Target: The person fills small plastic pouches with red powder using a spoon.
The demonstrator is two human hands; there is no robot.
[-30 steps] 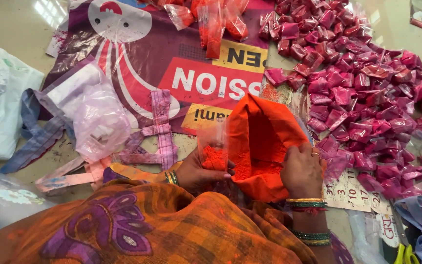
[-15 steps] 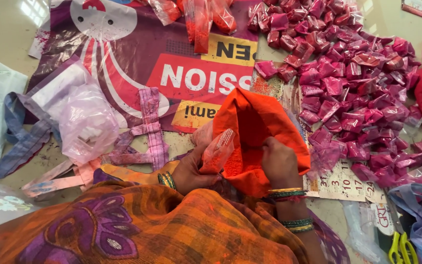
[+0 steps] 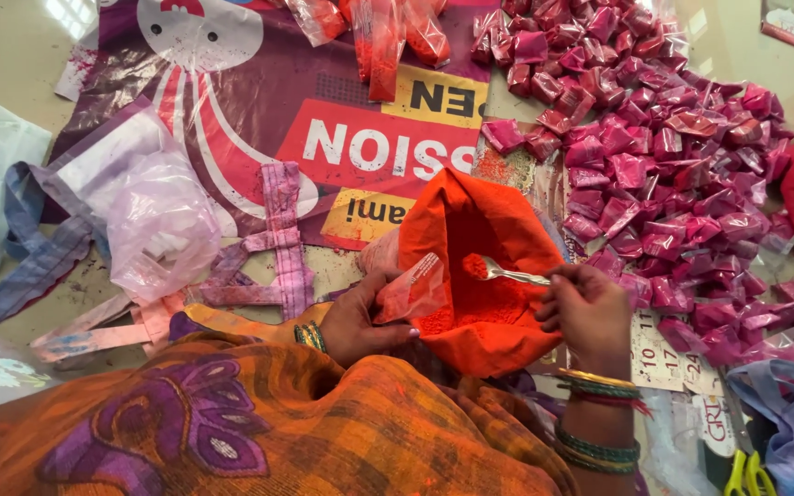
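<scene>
My left hand [image 3: 360,319] pinches a small clear plastic pouch [image 3: 413,287] dusted with orange powder, held open at the mouth of a big orange bag of powder [image 3: 493,303]. My right hand [image 3: 588,310] holds a metal spoon [image 3: 507,272] by its handle. Its bowl carries a heap of orange powder and hovers inside the bag, just right of the pouch. Bangles ring both wrists. An orange and purple cloth [image 3: 232,422] covers my lap below.
A large pile of small pink powder packets [image 3: 654,156] lies at the right. Several red-orange packets [image 3: 383,37] sit at the top on a printed banner [image 3: 259,119]. A crumpled clear plastic bag [image 3: 153,220] and cloth straps lie left. Yellow-handled scissors [image 3: 746,473] rest at the bottom right.
The spoon has come up out of the powder with a load on it. The pouch has shifted from in front of the bag to its open mouth, and the bag has opened wider.
</scene>
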